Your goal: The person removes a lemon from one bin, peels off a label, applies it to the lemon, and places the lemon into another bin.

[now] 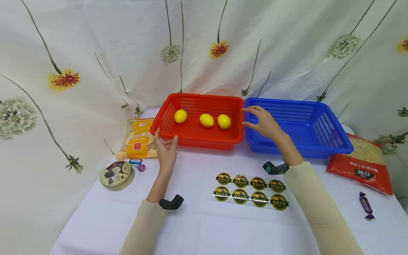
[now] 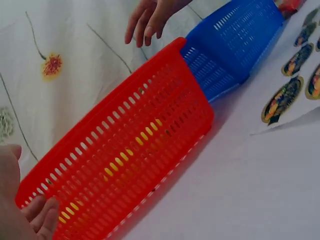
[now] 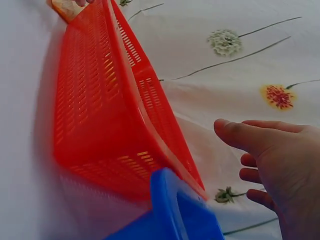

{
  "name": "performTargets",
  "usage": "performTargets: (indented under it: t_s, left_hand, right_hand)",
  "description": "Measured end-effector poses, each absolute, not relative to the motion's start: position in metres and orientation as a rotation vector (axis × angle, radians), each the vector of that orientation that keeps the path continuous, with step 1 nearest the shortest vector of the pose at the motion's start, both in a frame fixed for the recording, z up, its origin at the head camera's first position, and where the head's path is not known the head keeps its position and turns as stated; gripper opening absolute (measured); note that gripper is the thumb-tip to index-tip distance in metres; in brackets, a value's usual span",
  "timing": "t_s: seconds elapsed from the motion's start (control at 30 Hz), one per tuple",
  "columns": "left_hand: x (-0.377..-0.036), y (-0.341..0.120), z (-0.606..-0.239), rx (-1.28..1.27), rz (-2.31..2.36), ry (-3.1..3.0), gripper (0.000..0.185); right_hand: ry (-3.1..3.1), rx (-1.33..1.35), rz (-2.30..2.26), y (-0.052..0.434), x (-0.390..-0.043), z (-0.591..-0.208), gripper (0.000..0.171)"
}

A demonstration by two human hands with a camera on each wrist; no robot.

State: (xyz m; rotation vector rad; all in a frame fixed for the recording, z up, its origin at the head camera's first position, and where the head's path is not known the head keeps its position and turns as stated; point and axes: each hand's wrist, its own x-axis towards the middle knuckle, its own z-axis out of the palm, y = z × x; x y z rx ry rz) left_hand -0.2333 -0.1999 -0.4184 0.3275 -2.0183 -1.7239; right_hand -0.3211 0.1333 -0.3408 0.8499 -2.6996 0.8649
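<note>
From the head view we see the red basket [image 1: 199,120] at the back of the desk [image 1: 204,226], its long axis running left to right, with three lemons [image 1: 207,120] in a row inside. Our left hand [image 1: 165,150] sits at the basket's near left corner, fingers straight and loose, holding nothing; whether it touches the wall we cannot tell. Our right hand [image 1: 264,122] hovers over the seam where the red basket meets the blue basket [image 1: 299,125], fingers spread and empty. So the basket lies between the hands, one at each short end, the left one nearer to its wall. A sheet of stickers [image 1: 250,191] lies closer to us.

From the left wrist we see the red basket's long side [image 2: 125,165] stretching away, left fingertips [image 2: 42,215] at its near end, and the right hand [image 2: 150,20] above the far end.

From the right wrist, the right hand [image 3: 275,165] is open, apart from the basket's rim [image 3: 150,115].
</note>
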Motion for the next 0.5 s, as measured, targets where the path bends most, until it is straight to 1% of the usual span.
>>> performTargets:
  t_s: [0.23,0.5]
  left_hand:
    - [-0.253,-0.196,-0.425,0.333,-1.991,-1.714,0.050]
    - [-0.256,-0.197,-0.429,0.331,-2.079,-1.571,0.045]
  right_hand:
    - [-2.868,0.986,0.771,0.082,-0.371,-0.330,0.052]
    - [-2.994,1.139,0.705,0.054,-0.411,-0.342,0.054]
